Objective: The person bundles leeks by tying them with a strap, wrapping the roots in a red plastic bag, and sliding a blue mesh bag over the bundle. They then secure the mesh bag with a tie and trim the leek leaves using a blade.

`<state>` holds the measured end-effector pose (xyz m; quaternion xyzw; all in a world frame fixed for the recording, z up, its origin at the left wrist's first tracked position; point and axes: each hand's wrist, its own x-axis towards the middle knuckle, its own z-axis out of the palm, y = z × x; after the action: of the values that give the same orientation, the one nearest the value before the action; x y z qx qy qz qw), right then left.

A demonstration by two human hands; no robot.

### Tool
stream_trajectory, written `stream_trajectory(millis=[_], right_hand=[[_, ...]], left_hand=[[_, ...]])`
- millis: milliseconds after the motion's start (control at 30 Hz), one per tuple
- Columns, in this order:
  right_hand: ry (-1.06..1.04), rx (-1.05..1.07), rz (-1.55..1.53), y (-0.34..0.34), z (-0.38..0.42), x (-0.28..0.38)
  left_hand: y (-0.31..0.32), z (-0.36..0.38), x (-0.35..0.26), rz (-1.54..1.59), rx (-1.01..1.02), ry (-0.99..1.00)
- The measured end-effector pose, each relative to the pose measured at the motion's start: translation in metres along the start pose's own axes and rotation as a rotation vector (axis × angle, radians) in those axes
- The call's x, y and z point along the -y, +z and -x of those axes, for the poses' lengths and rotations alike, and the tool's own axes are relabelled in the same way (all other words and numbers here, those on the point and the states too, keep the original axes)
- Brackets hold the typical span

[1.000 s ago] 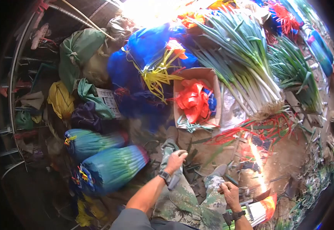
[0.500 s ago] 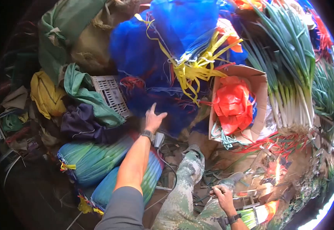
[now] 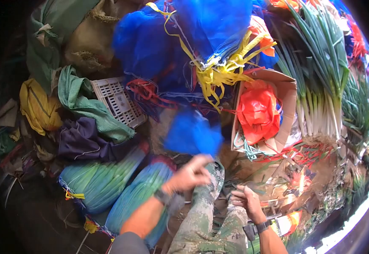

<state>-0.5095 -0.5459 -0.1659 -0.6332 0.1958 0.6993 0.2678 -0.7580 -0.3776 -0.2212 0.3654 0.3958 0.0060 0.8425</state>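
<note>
My left hand (image 3: 189,174), smeared by motion, is closed on a blue mesh bag (image 3: 195,134) that hangs just beyond its fingertips, over my knee. The bag is blurred too. To the right, my right hand (image 3: 247,202) is held above my other leg with its fingers curled in. Whatever it grips, if anything, is too small to make out. A large pile of blue mesh bags (image 3: 148,44) with yellow ties (image 3: 218,78) lies ahead. Bundles of green onions in blue netting (image 3: 140,197) rest beside my left forearm.
At the right stands a cardboard box (image 3: 289,101) holding a red plastic bag (image 3: 257,112). Behind it lean long green onions (image 3: 320,63). A white plastic crate (image 3: 118,101), green cloth (image 3: 80,106) and a yellow sack (image 3: 39,106) are at the left. Red strips (image 3: 286,150) litter the ground.
My left hand has drawn back from the pile toward my knees, bringing a blue mesh bag with it. My right hand has risen slightly, its fingers still curled.
</note>
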Motion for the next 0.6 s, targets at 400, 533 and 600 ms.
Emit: stream_trajectory(millis=[400, 533, 600], right_hand=[[-0.188, -0.017, 1.104, -0.155, 0.052, -0.140], [0.096, -0.165, 1.423, -0.252, 0.127, -0.206], [0.152, -0.415, 1.152, -0.270, 0.140, -0.229]], left_hand=[[0.042, -0.032, -0.016, -0.178, -0.169, -0.004], [-0.039, -0.119, -0.097, -0.414, -0.783, 0.408], [-0.073, -0.169, -0.132, -0.506, -0.957, 0.519]])
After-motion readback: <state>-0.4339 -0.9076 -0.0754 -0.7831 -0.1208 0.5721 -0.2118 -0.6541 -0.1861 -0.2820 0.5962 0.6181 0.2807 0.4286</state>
